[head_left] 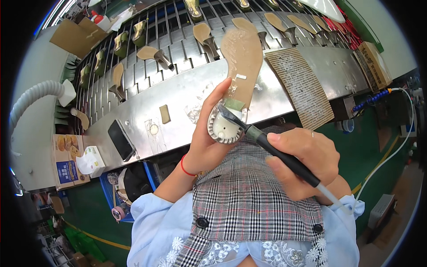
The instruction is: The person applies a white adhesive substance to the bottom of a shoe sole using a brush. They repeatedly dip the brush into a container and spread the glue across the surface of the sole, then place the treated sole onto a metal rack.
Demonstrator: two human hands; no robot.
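My left hand is closed round the heel end of a shoe part, held sole side up with its toe pointing away from me. Its long tan sole looks glossy in places. At the heel, gathered silvery pleats ring a pale seat with a small dark hole. A green patch lies across the sole just ahead of that seat. Between my right thumb and fingers is a black-handled brush-like tool; a pale tube runs from its rear end. The tool's flat dark tip meets or hovers over the heel seat; I cannot tell which.
A metal bench carries a phone, a small olive block and a ribbed board. Beyond lies a slatted conveyor with several heeled soles. A ribbed hose and tissue pack are left; a carton is right.
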